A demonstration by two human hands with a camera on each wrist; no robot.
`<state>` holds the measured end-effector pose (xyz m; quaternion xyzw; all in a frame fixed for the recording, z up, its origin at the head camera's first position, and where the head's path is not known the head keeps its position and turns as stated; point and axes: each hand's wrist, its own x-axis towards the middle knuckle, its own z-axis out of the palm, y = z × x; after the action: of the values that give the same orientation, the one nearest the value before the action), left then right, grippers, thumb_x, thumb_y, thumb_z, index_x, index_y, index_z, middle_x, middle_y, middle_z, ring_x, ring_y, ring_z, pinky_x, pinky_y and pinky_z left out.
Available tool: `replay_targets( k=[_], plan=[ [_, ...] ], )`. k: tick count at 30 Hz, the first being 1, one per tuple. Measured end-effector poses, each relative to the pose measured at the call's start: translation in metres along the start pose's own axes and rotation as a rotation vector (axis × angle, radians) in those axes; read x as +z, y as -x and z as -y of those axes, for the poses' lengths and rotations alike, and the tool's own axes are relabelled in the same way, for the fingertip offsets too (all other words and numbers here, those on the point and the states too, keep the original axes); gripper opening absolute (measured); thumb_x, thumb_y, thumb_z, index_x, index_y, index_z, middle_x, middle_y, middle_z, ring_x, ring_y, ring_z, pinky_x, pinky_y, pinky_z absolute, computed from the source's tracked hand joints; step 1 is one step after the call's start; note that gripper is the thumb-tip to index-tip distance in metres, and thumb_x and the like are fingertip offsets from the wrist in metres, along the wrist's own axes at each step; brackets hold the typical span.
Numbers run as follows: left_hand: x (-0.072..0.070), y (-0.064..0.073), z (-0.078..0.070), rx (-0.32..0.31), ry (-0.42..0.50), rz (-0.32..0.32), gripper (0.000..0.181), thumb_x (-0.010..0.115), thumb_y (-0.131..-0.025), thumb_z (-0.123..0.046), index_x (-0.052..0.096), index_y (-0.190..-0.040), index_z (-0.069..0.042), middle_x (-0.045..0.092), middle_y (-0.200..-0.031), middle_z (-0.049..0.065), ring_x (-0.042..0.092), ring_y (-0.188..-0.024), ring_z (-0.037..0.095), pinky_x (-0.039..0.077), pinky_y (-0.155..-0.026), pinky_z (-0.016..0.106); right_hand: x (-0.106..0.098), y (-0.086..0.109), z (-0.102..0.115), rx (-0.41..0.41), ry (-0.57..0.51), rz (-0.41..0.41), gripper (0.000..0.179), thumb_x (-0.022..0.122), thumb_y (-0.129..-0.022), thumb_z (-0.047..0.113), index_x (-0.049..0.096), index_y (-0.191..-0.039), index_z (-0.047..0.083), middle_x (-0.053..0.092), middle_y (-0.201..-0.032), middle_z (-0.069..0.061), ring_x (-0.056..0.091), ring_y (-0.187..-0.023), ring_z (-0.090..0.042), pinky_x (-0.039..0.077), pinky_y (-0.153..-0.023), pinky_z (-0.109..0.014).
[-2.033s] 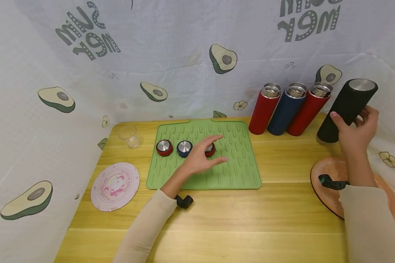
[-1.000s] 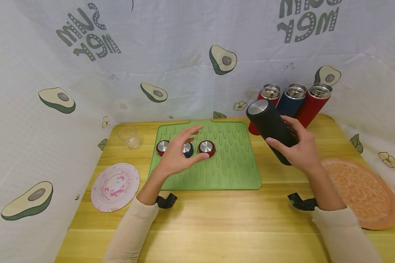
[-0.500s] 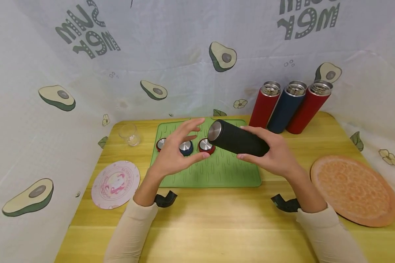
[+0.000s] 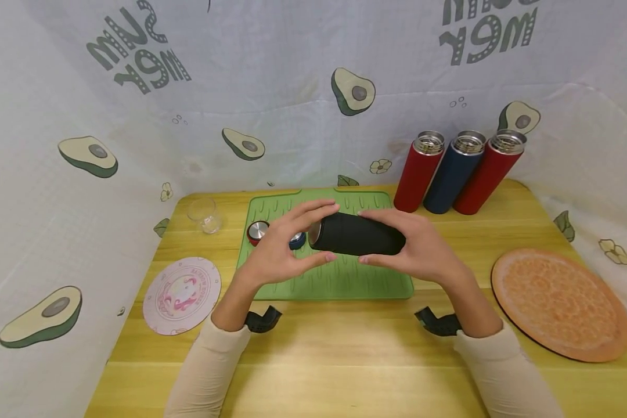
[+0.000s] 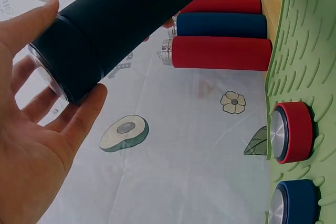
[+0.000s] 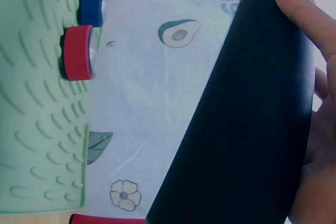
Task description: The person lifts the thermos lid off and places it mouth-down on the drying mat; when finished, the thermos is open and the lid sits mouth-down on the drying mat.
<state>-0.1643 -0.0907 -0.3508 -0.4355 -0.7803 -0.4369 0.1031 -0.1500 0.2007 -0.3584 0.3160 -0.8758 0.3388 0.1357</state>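
Above the green ridged mat (image 4: 345, 281), a black vacuum flask (image 4: 363, 234) is held nearly level in the air. My right hand (image 4: 423, 249) grips its body from the right. At the other end, my left hand (image 4: 274, 252) has thumb and fingers around the steel-topped black lid (image 5: 60, 59), below a seam in the left wrist view. On the mat sit a red lid (image 4: 258, 231) and a blue lid (image 4: 296, 240), the blue partly covered by my left hand. A second red lid (image 6: 77, 53) is hidden behind the flask in the head view.
Two red flasks (image 4: 418, 177) and a blue flask (image 4: 454, 174) stand lidless at the back right. A clear glass (image 4: 205, 216) and a round pink mat (image 4: 183, 296) are at left. A round pizza-print mat (image 4: 561, 305) lies at right. Printed cloth hangs behind.
My right hand has carried the black flask left from the back right and tilted it level. My left hand, open before, now has its fingers on the lid end.
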Motion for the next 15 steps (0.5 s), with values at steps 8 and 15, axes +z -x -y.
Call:
replay_targets(
  k=[8, 15],
  plan=[
    [0.0, 0.0017, 0.0014, 0.031, -0.046, 0.009, 0.061, 0.086, -0.086, -0.025, 0.062, -0.142, -0.019, 0.058, -0.145, 0.003, 0.059, -0.13, 0.016, 0.052, -0.106, 0.035, -0.0033, -0.0019, 0.0024, 0.017, -0.016, 0.079, 0.081, 0.095, -0.073, 0.036, 0.061, -0.145, 0.02, 0.07, -0.127, -0.002, 0.066, -0.101, -0.015, 0.061, -0.082, -0.038],
    [0.0008, 0.0026, 0.0016, 0.031, -0.037, -0.045, 0.055, 0.083, -0.086, -0.026, 0.064, -0.137, -0.017, 0.064, -0.139, 0.003, 0.069, -0.11, 0.014, 0.06, -0.083, 0.025, -0.0016, -0.0009, 0.0078, -0.037, 0.041, 0.074, 0.081, 0.093, -0.076, 0.036, 0.059, -0.147, 0.019, 0.069, -0.128, -0.007, 0.067, -0.101, -0.018, 0.061, -0.075, -0.035]
  ],
)
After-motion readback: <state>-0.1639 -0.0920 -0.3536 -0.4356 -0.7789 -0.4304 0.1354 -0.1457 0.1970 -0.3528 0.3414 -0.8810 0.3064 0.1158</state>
